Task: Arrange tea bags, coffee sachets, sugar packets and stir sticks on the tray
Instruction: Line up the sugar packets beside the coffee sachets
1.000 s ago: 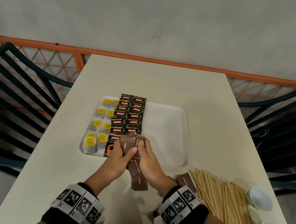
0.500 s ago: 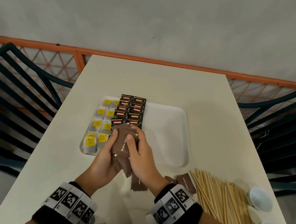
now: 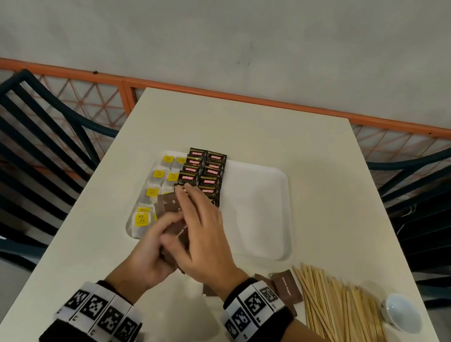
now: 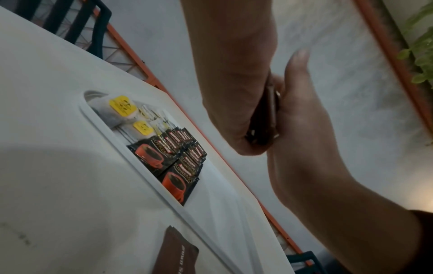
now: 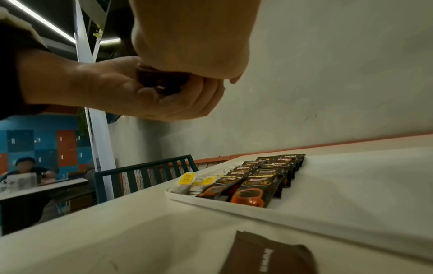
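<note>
Since a second ago the brown sugar packets [image 3: 176, 221] sit squared between left hand [image 3: 150, 250], gripping, and right hand [image 3: 203, 242], fingers flat on top, over the tray [image 3: 256, 212] at 7 o'clock — likely next to be laid down.

Left hand [image 3: 150, 250] fingers curled, gripping; right hand [image 3: 203, 239] laid flat over it.

Over the near left corner of the white tray [image 3: 256, 212], the left hand [image 3: 150, 252] grips a stack of brown sugar packets [image 3: 171, 206], the right hand [image 3: 204, 237] laid on top. Tea bags [image 3: 158, 175] and black coffee sachets [image 3: 204, 172] fill the tray's nine o'clock side; stir sticks [image 3: 343, 310] lie at its five o'clock
</note>
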A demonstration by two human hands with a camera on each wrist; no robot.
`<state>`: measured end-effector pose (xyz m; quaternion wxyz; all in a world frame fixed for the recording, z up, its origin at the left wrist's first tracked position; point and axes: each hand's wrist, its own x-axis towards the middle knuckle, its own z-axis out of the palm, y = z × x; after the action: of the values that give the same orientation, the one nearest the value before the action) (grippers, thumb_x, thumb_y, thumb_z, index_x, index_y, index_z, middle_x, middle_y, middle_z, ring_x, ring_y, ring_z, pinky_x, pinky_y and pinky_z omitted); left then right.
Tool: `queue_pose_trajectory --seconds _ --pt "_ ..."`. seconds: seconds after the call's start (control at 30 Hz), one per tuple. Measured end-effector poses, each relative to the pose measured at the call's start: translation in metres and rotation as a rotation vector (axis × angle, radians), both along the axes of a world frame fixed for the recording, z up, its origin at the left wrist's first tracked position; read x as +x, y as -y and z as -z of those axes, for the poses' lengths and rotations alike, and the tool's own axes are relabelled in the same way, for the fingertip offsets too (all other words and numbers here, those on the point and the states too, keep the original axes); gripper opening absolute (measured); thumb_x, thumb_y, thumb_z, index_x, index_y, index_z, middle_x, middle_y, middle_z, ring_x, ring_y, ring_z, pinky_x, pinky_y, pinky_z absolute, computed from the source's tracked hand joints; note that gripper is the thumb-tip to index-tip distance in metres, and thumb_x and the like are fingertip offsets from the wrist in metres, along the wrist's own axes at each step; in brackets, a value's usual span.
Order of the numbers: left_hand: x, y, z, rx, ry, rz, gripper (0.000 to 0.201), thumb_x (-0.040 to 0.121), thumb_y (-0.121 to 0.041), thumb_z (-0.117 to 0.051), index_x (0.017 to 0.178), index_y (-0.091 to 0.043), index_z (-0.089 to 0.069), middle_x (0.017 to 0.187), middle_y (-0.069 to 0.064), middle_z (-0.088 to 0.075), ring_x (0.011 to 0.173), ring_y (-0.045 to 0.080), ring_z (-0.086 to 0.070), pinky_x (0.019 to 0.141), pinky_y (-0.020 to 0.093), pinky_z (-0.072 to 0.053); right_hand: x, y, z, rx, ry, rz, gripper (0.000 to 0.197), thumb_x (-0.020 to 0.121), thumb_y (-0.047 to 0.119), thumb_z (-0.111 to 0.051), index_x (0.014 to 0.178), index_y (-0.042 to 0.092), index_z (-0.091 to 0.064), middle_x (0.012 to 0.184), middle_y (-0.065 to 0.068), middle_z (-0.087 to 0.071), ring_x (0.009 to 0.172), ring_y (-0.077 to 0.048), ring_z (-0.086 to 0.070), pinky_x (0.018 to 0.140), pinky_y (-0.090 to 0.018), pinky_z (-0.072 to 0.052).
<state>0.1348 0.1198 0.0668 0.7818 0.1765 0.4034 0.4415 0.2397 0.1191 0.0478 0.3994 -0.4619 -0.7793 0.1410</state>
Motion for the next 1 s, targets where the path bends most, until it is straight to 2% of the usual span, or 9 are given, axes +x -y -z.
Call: queue_pose_trajectory --seconds 0.1,0.17,0.3,0.37,0.47,0.57,0.73,0.87,1.0 --pt "0.000 0.006 -0.001 -0.009 0.011 0.027 0.024 0.087 -0.022 -0.048 0.104 -0.017 -0.065 0.091 0.010 -0.071 0.084 0.017 -0.070 0.065 0.028 -0.058 0.011 0.000 -0.002 -0.109 0.244 -0.206 0.113 0.059 0.066 -0.071 0.147 0.029 -0.010 0.155 -0.008 -0.014 0.145 -0.020 -0.008 0.117 -0.039 -0.016" --pt "0.000 0.011 0.002 -0.048 -0.025 0.072 0.023 0.083 -0.019 -0.051 0.100 -0.016 -0.065 0.086 0.011 -0.071 0.079 0.017 -0.070 0.064 0.028 -0.057 0.016 0.000 -0.005 -0.188 0.326 -0.274 0.123 0.053 0.067 -0.075 0.147 0.034 -0.002 0.156 -0.005 -0.009 0.145 -0.020 -0.004 0.118 -0.039 -0.011" --pt "-0.003 0.023 0.009 -0.067 -0.077 0.051 0.019 0.087 -0.014 -0.044 0.091 -0.012 -0.063 0.071 0.009 -0.070 0.067 0.016 -0.070 0.054 0.025 -0.054 0.019 0.007 -0.010 -0.270 0.353 -0.387 0.108 0.060 0.050 -0.079 0.145 0.030 -0.015 0.139 -0.003 -0.030 0.128 -0.017 -0.027 0.110 -0.032 -0.026" --pt "-0.010 0.028 0.005 -0.062 -0.011 0.055 0.020 0.064 -0.021 -0.067 0.079 -0.008 -0.066 0.063 0.009 -0.067 0.059 0.018 -0.068 0.050 0.024 -0.053 0.017 0.011 -0.011 -0.281 0.303 -0.407 0.094 0.066 0.041 -0.077 0.142 0.026 -0.024 0.130 -0.002 -0.036 0.120 -0.017 -0.033 0.105 -0.030 -0.033" --pt "-0.021 0.028 0.007 -0.092 0.119 0.092 0.051 0.021 -0.016 -0.085 0.070 -0.006 -0.073 0.069 0.013 -0.068 0.064 0.024 -0.069 0.053 0.029 -0.055 0.013 0.012 -0.011 -0.336 0.233 -0.394 0.081 0.070 0.030 -0.074 0.139 0.020 -0.032 0.128 -0.004 -0.038 0.118 -0.017 -0.036 0.102 -0.028 -0.036" --pt "-0.027 0.023 0.010 -0.104 0.058 0.145 0.052 0.026 -0.009 -0.079 0.076 -0.003 -0.070 0.074 0.015 -0.068 0.068 0.022 -0.069 0.053 0.029 -0.056 0.004 0.007 -0.009 -0.313 0.238 -0.374 0.076 0.072 0.031 -0.072 0.138 0.018 -0.035 0.129 -0.004 -0.043 0.119 -0.018 -0.039 0.105 -0.031 -0.037" --pt "-0.037 0.016 0.009 -0.115 -0.055 0.140 0.016 0.062 -0.009 -0.054 0.077 -0.008 -0.061 0.062 0.009 -0.064 0.058 0.017 -0.066 0.051 0.024 -0.051 -0.010 0.005 -0.015 -0.316 0.366 -0.331 0.096 0.064 0.053 -0.075 0.142 0.024 -0.027 0.134 0.000 -0.040 0.121 -0.017 -0.037 0.105 -0.030 -0.030" --pt "-0.052 0.012 0.008 -0.141 -0.005 0.174 0.024 0.048 -0.010 -0.060 0.071 -0.009 -0.069 0.066 0.011 -0.066 0.059 0.019 -0.066 0.050 0.026 -0.052 -0.023 0.002 -0.019 -0.367 0.391 -0.301 0.096 0.060 0.052 -0.078 0.139 0.028 -0.029 0.126 -0.001 -0.041 0.116 -0.018 -0.040 0.100 -0.031 -0.034" --pt "-0.065 0.005 0.016 -0.135 0.118 0.173 0.062 0.022 -0.018 -0.085 0.082 -0.009 -0.070 0.076 0.013 -0.067 0.069 0.024 -0.068 0.057 0.034 -0.055 -0.027 -0.005 -0.023 -0.458 0.286 -0.312 0.072 0.065 0.046 -0.078 0.125 0.025 -0.044 0.111 -0.001 -0.044 0.103 -0.015 -0.045 0.092 -0.029 -0.042"
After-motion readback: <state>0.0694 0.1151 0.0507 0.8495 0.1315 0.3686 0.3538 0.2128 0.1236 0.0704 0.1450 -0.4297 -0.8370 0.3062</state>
